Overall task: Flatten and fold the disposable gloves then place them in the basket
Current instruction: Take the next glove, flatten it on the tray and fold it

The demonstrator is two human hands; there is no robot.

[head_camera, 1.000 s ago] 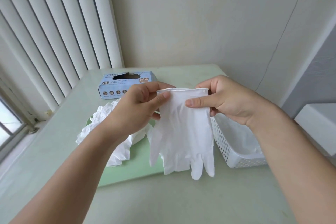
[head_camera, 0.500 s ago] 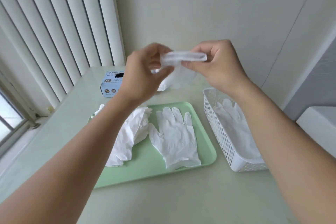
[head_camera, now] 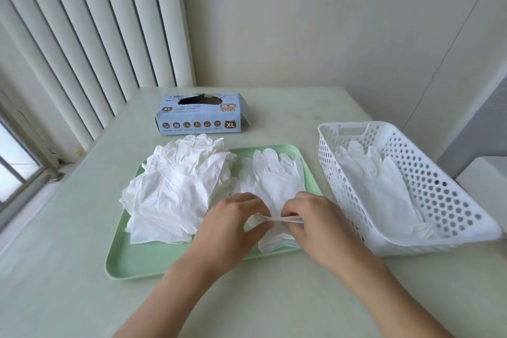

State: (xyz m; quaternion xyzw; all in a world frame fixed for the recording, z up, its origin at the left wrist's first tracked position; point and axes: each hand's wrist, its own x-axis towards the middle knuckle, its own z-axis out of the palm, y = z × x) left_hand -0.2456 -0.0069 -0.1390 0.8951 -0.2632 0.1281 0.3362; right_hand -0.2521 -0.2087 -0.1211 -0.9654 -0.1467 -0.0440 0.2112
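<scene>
A white disposable glove (head_camera: 274, 175) lies flat on the right half of the green tray (head_camera: 153, 263), fingers pointing away from me. My left hand (head_camera: 233, 225) and my right hand (head_camera: 310, 217) pinch its cuff edge between them at the near end. Whether one glove or two lie stacked there I cannot tell. A crumpled heap of white gloves (head_camera: 175, 189) fills the tray's left half. The white perforated basket (head_camera: 439, 186) stands to the right with flattened gloves (head_camera: 384, 186) inside.
A blue glove box (head_camera: 200, 115) marked XL sits behind the tray. Vertical blinds (head_camera: 82, 35) and a window run along the left. The table's right edge meets a wall and a white ledge (head_camera: 485, 186).
Both hands came down from in front of my face to the tray, bringing the glove's cuff with them. The glove went from hanging in the air to lying on the tray.
</scene>
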